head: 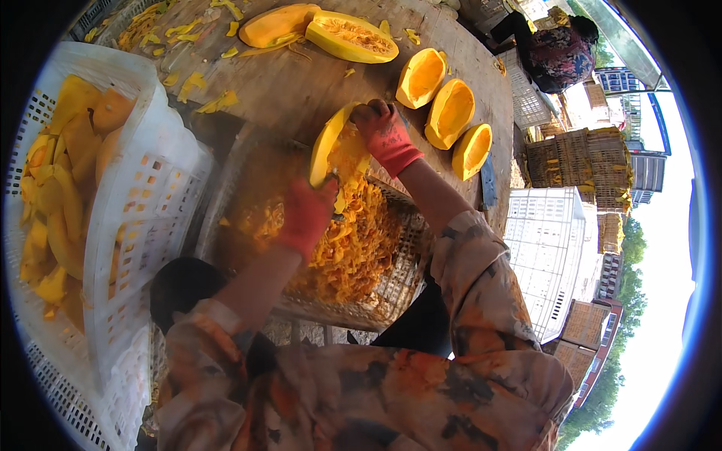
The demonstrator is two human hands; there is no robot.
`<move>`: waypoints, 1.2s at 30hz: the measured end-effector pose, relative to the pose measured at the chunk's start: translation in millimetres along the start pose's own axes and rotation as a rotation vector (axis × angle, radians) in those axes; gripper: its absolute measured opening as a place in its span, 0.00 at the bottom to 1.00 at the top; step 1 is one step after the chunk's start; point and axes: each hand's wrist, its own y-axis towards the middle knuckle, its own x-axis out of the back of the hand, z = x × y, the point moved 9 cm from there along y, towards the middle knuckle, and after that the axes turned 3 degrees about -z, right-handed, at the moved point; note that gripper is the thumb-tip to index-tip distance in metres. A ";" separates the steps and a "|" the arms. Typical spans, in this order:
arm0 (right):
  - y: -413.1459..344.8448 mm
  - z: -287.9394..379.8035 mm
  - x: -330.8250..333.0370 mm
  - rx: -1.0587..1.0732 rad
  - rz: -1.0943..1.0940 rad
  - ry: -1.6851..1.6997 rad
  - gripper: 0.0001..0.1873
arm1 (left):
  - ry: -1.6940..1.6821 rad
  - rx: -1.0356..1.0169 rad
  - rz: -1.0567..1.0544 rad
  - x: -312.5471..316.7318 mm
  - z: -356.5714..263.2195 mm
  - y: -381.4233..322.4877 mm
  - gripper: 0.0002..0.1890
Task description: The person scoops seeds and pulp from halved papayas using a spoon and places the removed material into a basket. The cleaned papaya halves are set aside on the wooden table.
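Both my hands wear red gloves. My right hand (383, 132) grips the far end of a halved squash (329, 144), which stands tilted with its hollow towards the right. At the near end of that half, my left hand (310, 214) is closed around something with a dark tip, perhaps a scraping tool; the fingers hide most of it. Orange pulp (350, 248) fills a plastic crate (403, 282) below my hands. Hollowed squash pieces (449, 113) lie in a row right of my right hand. Farther back, a half with its seeds inside (352, 36) rests beside another squash piece (276, 25).
A large white crate (146, 197) with squash pieces stands at the left. Yellow peelings (220, 102) are scattered on the wooden table (271, 84). A bluish flat object (488, 180) lies at its right edge. A person (558, 53) sits beyond, near stacked crates (581, 160).
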 end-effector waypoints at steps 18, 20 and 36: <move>-47.4 -13.7 43.5 -0.375 -0.119 0.229 0.14 | -0.093 -0.020 -0.067 -3.0 15.2 17.3 0.21; -35.2 -12.8 36.7 -0.246 -0.073 0.108 0.15 | -0.018 -0.071 -0.079 -1.0 8.8 16.3 0.20; -33.3 -2.7 15.9 -0.390 -0.035 0.377 0.15 | -0.036 -0.311 -0.137 5.1 -24.8 -2.0 0.14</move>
